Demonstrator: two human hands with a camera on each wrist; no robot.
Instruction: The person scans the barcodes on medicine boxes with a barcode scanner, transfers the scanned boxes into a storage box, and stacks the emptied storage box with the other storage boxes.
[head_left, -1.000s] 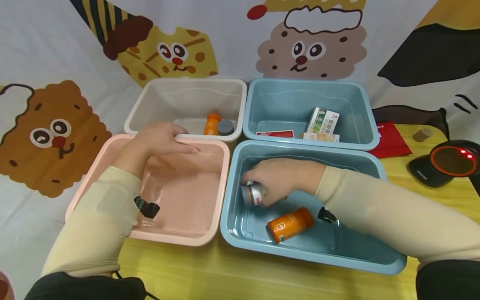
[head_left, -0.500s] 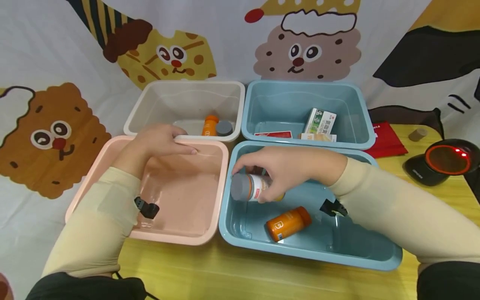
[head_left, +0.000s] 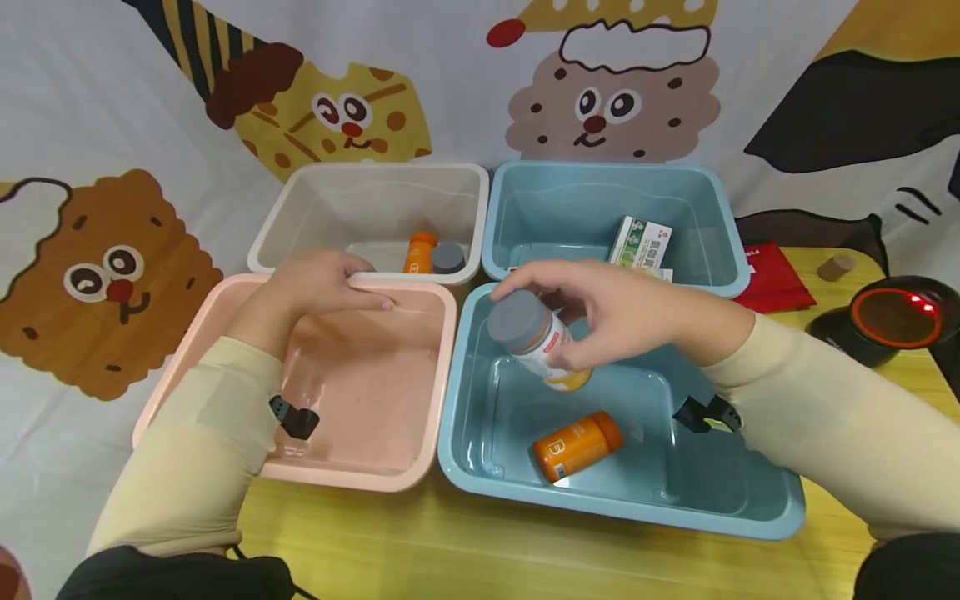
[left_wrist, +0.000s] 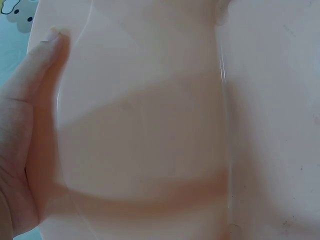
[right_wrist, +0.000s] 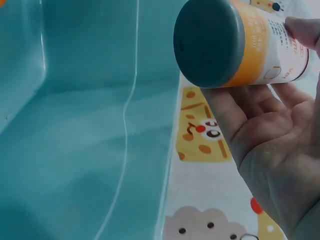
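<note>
Fingers [head_left: 534, 273] of the right hand [head_left: 615, 312] pinch a white cylindrical bottle [head_left: 540, 348] with a grey cap and orange band, tilted above the blue plastic tub [head_left: 622, 510] beneath them. Below those fingers, nearer the person, an orange cylindrical bottle [head_left: 577, 446] lies on its side in that tub; beyond them, a white-and-green rectangular box [head_left: 641, 242] sits in a second blue plastic tub [head_left: 607, 169]. To their left, the left hand [head_left: 318, 283] grips the far rim of a pink plastic tub [head_left: 367, 392], thumb along the inside.

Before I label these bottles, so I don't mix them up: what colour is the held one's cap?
The cap is grey, best seen in the head view.
</note>
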